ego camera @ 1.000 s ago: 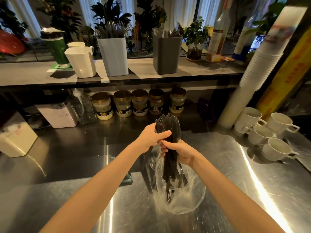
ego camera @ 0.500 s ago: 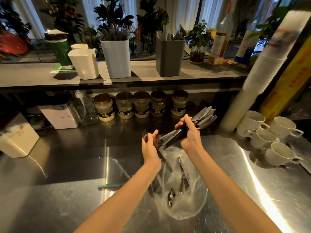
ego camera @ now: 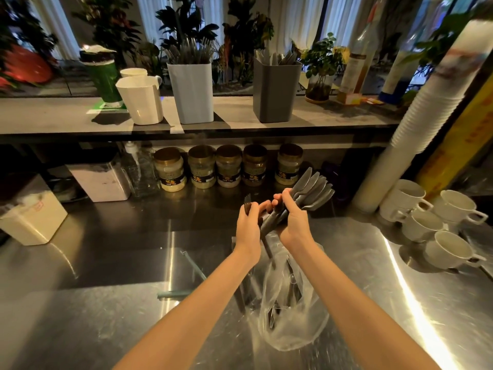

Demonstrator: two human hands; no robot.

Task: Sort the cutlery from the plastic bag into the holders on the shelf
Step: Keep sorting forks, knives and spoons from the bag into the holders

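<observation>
Fanned bundle of dark plastic knives (ego camera: 314, 190), right hand (ego camera: 293, 222) clamped round it, above the clear plastic bag (ego camera: 290, 324) on the steel worktop (ego camera: 106, 316). Left hand (ego camera: 248, 222) just beside, gripping a dark fork (ego camera: 247, 201). Pale-blue holder (ego camera: 190, 92) & dark-grey holder (ego camera: 274, 92) up on shelf (ego camera: 53, 116).

This is a café or canteen service bar. The steel counter (ego camera: 93, 316) carries white mugs (ego camera: 450, 252) and a tall stack of disposable cups (ego camera: 426, 110) right of the right grip (ego camera: 292, 222). Labelled jars (ego camera: 229, 169) stand beyond it, with cutlery holders (ego camera: 190, 94) on the shelf (ego camera: 53, 116) above and plants (ego camera: 320, 57) behind.
</observation>
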